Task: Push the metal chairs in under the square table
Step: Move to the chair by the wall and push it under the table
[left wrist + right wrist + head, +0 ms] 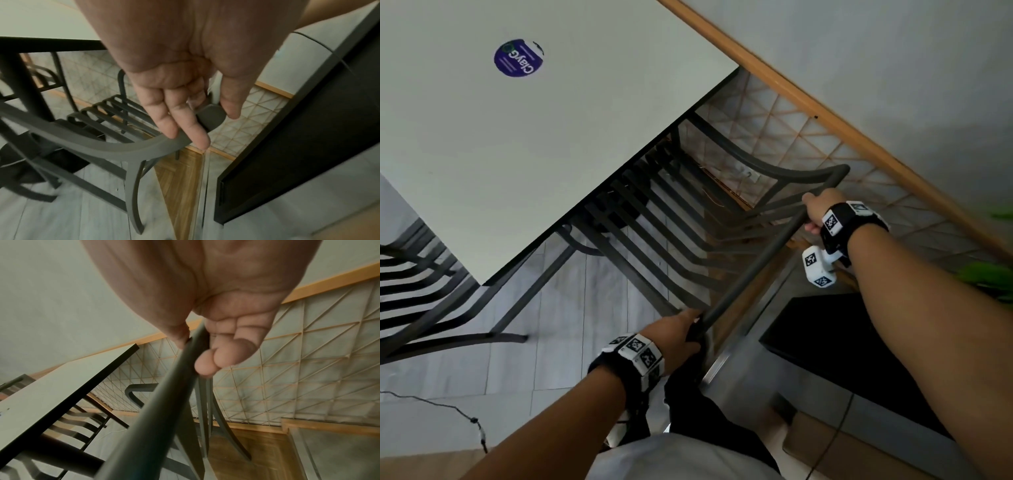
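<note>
Now both hands grip metal chair (654, 219) top rail: left hand (681, 330) near end, right hand (820, 209) far end; seat slats run under square table (551, 137).

chair (654, 219) partly under table (551, 120)

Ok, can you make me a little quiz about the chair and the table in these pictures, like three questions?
1. True or false: both hands grip the top rail of the metal chair.
2. What is stuck on the square table? A) a round purple sticker B) a red cup C) a book
3. Fill in: the front of the chair's slatted seat sits ____ the table's edge.

Key:
1. True: the left hand holds one end, the right hand the other.
2. A, the sticker.
3. Under.
</note>
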`<state>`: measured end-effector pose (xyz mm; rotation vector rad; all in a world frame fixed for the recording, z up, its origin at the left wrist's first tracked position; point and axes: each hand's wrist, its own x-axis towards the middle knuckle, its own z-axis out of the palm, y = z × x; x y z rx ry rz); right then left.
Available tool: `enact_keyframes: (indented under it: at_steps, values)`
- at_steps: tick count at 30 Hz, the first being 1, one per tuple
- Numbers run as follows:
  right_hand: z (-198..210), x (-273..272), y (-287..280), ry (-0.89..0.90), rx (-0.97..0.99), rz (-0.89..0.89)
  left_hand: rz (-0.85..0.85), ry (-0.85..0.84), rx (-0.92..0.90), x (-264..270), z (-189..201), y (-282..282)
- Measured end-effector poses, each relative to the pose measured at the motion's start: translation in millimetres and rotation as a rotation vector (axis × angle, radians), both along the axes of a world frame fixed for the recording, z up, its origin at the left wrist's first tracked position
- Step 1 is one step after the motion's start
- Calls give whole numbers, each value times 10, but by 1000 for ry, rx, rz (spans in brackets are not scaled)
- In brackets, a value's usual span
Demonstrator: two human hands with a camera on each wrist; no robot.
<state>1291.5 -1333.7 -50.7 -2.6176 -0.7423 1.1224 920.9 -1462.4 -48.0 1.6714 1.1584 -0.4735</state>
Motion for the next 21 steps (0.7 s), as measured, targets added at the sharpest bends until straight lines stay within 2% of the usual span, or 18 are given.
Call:
enact_keyframes:
  at_steps: [3, 6, 10, 14, 18, 21]
  values:
    - [187, -212, -141, 54, 55, -57, 82, 6, -26, -201, 8, 108]
    - [222, -285, -428, 109, 74, -138, 132, 34, 23, -450, 79, 200]
    - [161, -509, -946, 187, 35, -118, 190, 159, 99, -952, 133, 193]
    - [-193, -809, -1634, 236, -107, 128, 289, 252, 68, -1469, 68, 19]
    - [-386, -1108, -2237, 31, -247, 468, 392, 268, 0, -1847, -108, -270]
    - [-445, -1333, -2624, 76, -367, 574, 377, 330, -67, -2089, -263, -432]
